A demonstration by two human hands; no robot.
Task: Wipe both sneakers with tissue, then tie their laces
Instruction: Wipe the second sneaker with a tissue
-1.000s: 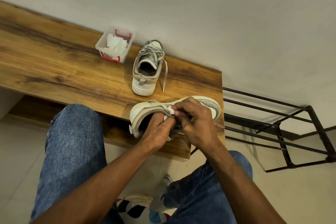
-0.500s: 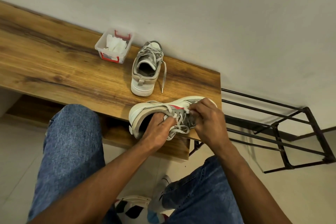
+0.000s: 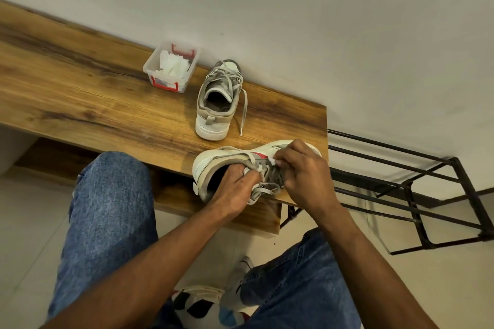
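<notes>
A white and grey sneaker [image 3: 213,161] with a red stripe lies on its side at the front right corner of the wooden bench [image 3: 93,99]. My left hand [image 3: 235,189] grips the tongue and collar at its opening. My right hand [image 3: 302,168] pinches a small wad of white tissue [image 3: 272,161] against the lace area near the toe. Loose grey laces [image 3: 263,191] hang below the shoe. The second sneaker [image 3: 217,100] stands upright farther back, heel toward me, one lace trailing on the wood.
A clear plastic box [image 3: 171,67] with red latches holds white tissues, left of the far sneaker by the wall. A black metal rack [image 3: 417,195] stands on the floor right of the bench. My jean-clad knees flank the bench edge.
My right hand slid with the tissue from the middle of the near sneaker toward its toe, uncovering the red stripe. The left hand kept its hold at the opening.
</notes>
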